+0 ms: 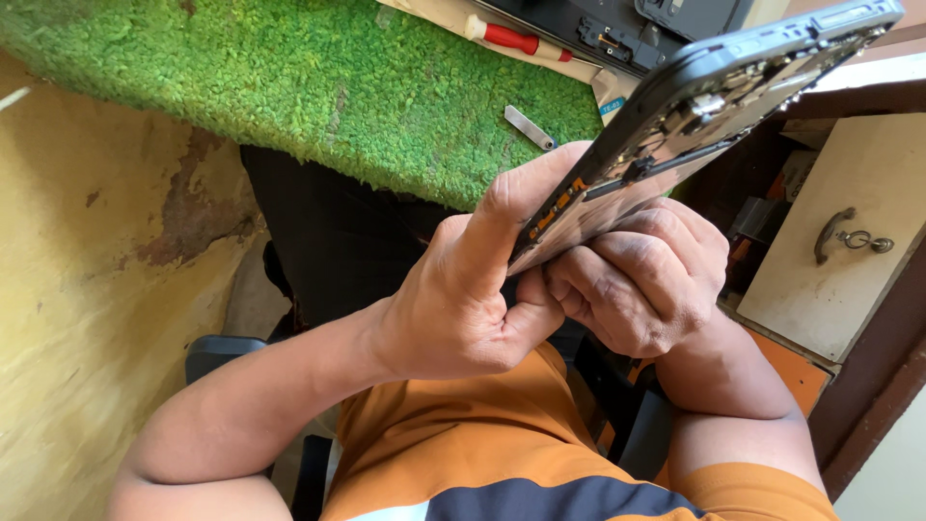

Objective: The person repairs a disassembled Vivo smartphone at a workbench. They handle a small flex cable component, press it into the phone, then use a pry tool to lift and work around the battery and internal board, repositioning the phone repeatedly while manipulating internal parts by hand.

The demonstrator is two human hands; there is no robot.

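Note:
An opened dark phone body (pixel 714 101) with exposed internals and an orange flex strip is held up close to the camera, tilted. My left hand (pixel 463 289) grips its lower edge, thumb pressed along the frame. My right hand (pixel 641 280) is curled under the same lower end, knuckles outward, fingers hidden beneath the phone. Both hands touch each other below the device.
A green turf-like mat (pixel 318 87) covers the bench ahead. On it lie a small metal tool (pixel 529 126) and a red-handled screwdriver (pixel 511 39). More dark phone parts (pixel 598 29) sit at the back. A cream drawer with a metal handle (pixel 834 232) is at right.

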